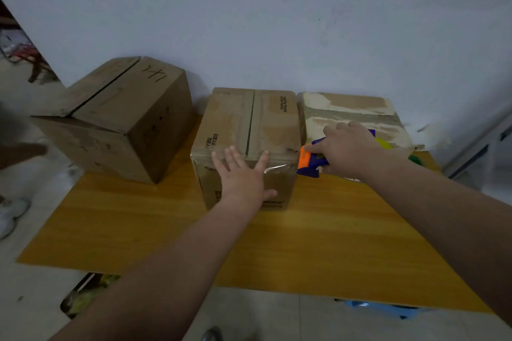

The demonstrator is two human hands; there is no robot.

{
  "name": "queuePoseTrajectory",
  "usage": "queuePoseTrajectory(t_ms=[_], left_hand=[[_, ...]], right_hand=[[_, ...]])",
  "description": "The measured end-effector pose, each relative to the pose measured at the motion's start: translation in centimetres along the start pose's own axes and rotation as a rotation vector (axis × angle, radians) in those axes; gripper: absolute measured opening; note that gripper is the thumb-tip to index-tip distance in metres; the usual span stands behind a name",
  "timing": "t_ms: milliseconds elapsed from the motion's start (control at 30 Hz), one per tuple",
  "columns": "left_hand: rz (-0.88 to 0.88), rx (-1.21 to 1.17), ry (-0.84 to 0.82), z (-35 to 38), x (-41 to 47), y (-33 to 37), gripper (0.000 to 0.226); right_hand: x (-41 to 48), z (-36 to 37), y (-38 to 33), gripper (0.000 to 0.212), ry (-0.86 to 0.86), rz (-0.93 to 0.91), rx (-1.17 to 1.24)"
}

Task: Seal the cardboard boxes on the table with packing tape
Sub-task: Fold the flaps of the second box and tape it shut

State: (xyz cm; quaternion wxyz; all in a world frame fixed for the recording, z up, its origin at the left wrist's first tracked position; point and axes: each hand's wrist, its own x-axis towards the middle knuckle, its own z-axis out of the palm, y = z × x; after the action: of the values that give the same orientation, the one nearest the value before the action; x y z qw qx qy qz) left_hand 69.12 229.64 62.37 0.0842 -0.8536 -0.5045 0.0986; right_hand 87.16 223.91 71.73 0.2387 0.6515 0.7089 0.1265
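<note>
Three cardboard boxes stand on a wooden table (166, 235) against the wall. The large left box (119, 119) has its top flaps closed with an open seam. On the middle box (249, 122) a strip of clear tape (278, 168) crosses the front top edge. My left hand (243, 174) lies flat on that box's front, fingers spread. My right hand (346, 147) grips a blue and orange tape dispenser (309, 162) beside the middle box's right front corner. The right box (346, 108) has a torn, peeled top and is partly hidden by my right hand.
A pale wall rises directly behind the boxes. Something green (414, 159) lies on the table behind my right wrist. A blue item (382, 309) shows under the table's near edge, a patterned item (86, 293) under its left corner. White shoes (12, 212) are on the floor at left.
</note>
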Motion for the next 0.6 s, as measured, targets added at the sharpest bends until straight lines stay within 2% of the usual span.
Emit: queuePoseTrajectory(t_ms=[100, 167, 267, 433, 600], left_hand=[[0.129, -0.087, 0.110, 0.1, -0.2, 2.5, 0.091], [0.177, -0.163, 0.127, 0.5, 0.1, 2.6, 0.088], [0.252, -0.068, 0.194, 1.0, 0.3, 0.3, 0.081], [0.209, -0.047, 0.176, 1.3, 0.4, -1.3, 0.075], [0.205, -0.043, 0.194, 1.2, 0.6, -1.4, 0.071]], right_hand=[[0.2, -0.2, -0.5, 0.051, 0.014, -0.004, -0.005], [0.2, -0.2, -0.4, 0.050, 0.016, 0.002, -0.006], [0.2, 0.0, -0.4, 0.050, 0.009, 0.006, 0.021], [0.6, 0.4, -2.3, 0.054, 0.041, 0.014, 0.136], [0.5, 0.9, -1.3, 0.064, 0.050, -0.015, 0.147]])
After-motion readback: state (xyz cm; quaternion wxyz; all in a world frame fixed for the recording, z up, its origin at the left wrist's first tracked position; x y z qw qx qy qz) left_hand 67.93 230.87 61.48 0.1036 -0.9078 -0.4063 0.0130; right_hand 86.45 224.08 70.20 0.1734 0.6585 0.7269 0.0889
